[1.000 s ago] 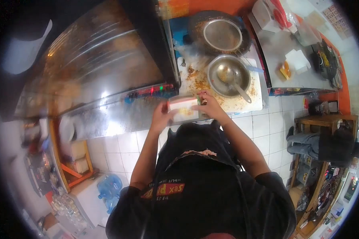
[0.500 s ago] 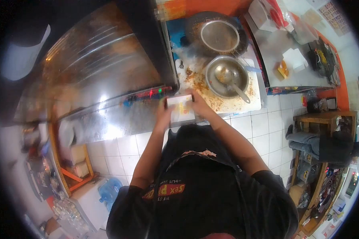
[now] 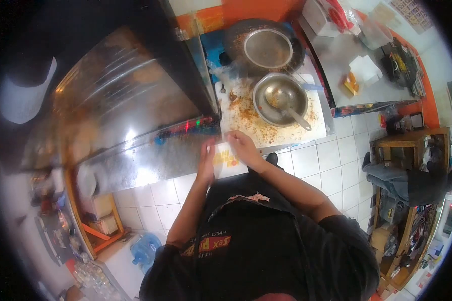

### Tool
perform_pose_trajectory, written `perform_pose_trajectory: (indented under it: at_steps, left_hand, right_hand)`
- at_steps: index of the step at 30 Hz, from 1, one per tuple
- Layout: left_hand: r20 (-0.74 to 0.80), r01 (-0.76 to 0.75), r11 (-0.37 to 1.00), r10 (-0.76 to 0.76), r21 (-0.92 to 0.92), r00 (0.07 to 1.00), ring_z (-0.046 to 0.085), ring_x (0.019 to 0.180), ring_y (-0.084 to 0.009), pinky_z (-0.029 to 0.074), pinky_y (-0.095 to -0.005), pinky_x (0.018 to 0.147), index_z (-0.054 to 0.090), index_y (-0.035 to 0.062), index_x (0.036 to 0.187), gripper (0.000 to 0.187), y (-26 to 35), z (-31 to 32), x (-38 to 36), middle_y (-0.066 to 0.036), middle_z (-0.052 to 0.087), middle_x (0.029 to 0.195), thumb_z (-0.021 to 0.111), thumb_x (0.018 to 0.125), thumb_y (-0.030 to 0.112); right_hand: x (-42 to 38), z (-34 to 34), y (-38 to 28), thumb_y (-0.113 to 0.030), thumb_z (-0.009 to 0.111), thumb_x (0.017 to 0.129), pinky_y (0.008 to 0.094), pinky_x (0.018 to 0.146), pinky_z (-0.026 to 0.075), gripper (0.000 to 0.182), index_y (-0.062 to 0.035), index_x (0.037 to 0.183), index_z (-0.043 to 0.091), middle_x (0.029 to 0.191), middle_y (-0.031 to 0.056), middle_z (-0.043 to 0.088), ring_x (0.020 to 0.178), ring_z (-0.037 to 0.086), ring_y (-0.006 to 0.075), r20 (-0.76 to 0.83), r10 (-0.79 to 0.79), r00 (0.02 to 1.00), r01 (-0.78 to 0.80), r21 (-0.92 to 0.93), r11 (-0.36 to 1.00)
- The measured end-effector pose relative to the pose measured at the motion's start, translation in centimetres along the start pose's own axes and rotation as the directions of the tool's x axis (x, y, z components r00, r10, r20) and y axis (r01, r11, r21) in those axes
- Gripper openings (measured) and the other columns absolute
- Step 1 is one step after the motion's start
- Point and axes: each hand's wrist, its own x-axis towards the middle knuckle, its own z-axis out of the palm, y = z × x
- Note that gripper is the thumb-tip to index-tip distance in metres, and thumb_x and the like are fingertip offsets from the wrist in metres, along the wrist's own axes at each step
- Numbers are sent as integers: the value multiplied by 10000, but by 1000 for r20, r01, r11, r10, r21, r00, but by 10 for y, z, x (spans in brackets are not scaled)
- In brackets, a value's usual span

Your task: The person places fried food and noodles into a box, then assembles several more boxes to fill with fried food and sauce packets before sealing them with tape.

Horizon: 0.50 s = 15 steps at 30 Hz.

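Observation:
Close in front of my body I hold a white takeaway box (image 3: 228, 161) with yellow and orange print on its top. My left hand (image 3: 206, 160) is pressed along its left side. My right hand (image 3: 243, 149) grips the far right corner, fingers curled over the edge. Just beyond the box lies a white cutting board (image 3: 248, 130) strewn with brown crumbs. On it rests a metal bowl (image 3: 266, 118) with a ladle (image 3: 296, 116) inside.
Behind the bowl is a dark wok (image 3: 234, 42) with a round strainer (image 3: 268, 48) over it. To the left stands a glass-fronted case (image 3: 130, 85) above a steel counter (image 3: 135, 168). Another steel counter (image 3: 336, 60) at right bears an open white box (image 3: 365, 70).
My hands have drawn the takeaway box nearer my body, away from the cutting board's edge. My right hand has shifted further over the box. The whole view has turned slightly.

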Motion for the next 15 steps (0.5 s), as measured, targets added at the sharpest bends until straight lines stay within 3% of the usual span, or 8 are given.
perform_pose_trajectory:
  at_steps: [3, 6, 8, 9, 11, 12, 14, 15]
  left_hand:
    - [76, -30, 994, 22, 105, 997, 589, 987, -195, 503, -329, 844, 438, 129, 1218, 237, -12, -11, 0, -91, 560, 1071, 426, 1011, 243]
    - [-12, -79, 979, 83, 190, 996, 598, 976, -200, 506, -339, 835, 445, 108, 1189, 239, -20, -19, 6, -93, 567, 1057, 432, 1008, 262]
    - [-84, 13, 988, -26, -154, 996, 595, 1003, -196, 496, -320, 833, 429, 53, 1265, 390, -11, -16, 8, -106, 570, 1131, 520, 972, 294]
    - [-124, 15, 974, -44, -227, 991, 609, 994, -215, 514, -330, 807, 454, 50, 1205, 353, -2, -9, 6, -112, 575, 1122, 538, 961, 290]
    - [-174, -5, 986, -25, -169, 984, 616, 974, -219, 522, -339, 795, 460, 54, 1184, 330, 7, -8, 4, -112, 582, 1108, 543, 958, 279]
    - [-224, -26, 993, 0, -114, 975, 624, 953, -223, 530, -347, 783, 465, 59, 1162, 307, 12, -9, 7, -113, 590, 1094, 549, 955, 269]
    - [-275, -109, 994, 101, -14, 956, 617, 937, -219, 521, -346, 791, 464, 59, 1144, 276, 15, -28, 11, -109, 586, 1068, 519, 968, 265]
    - [-319, -180, 980, 198, 85, 927, 610, 921, -215, 511, -344, 799, 462, 60, 1126, 249, 12, -42, 15, -106, 582, 1043, 489, 981, 261]
  right_hand:
    - [-1, -2, 2, -249, 547, 959, 256, 757, 445, 254, -19, 1054, 601, 891, 7, 585, 852, 526, 91, 10, 38, 999, -37, -101, 994]
    - [4, 1, 7, -260, 539, 961, 272, 766, 455, 268, -19, 1065, 590, 951, 31, 580, 889, 540, 114, 22, 40, 999, -35, -178, 983]
    - [11, 10, 8, -230, 591, 917, 314, 790, 470, 264, -6, 1056, 603, 989, 121, 598, 911, 577, 219, -78, -99, 992, 86, -157, 984]
    - [10, 18, 2, -230, 591, 917, 314, 790, 470, 264, -6, 1056, 603, 989, 121, 598, 911, 577, 219, -81, -103, 991, 90, -156, 984]
    - [3, 32, -16, -199, 605, 894, 358, 797, 465, 241, -8, 1039, 591, 1014, 136, 573, 914, 566, 252, -136, 42, 990, -53, -78, 996]
    - [7, 30, -17, -199, 605, 894, 358, 797, 465, 241, -8, 1039, 591, 1014, 136, 573, 914, 566, 252, -139, 33, 990, -45, -80, 996]
    - [17, 22, -19, -154, 612, 866, 359, 767, 464, 200, -18, 1011, 584, 978, 125, 582, 879, 566, 252, -242, -478, 844, 324, -481, 815]
    - [17, 9, -35, -87, 607, 840, 307, 734, 458, 161, -25, 986, 584, 940, 106, 587, 844, 574, 217, -280, -417, 865, 287, -406, 868]
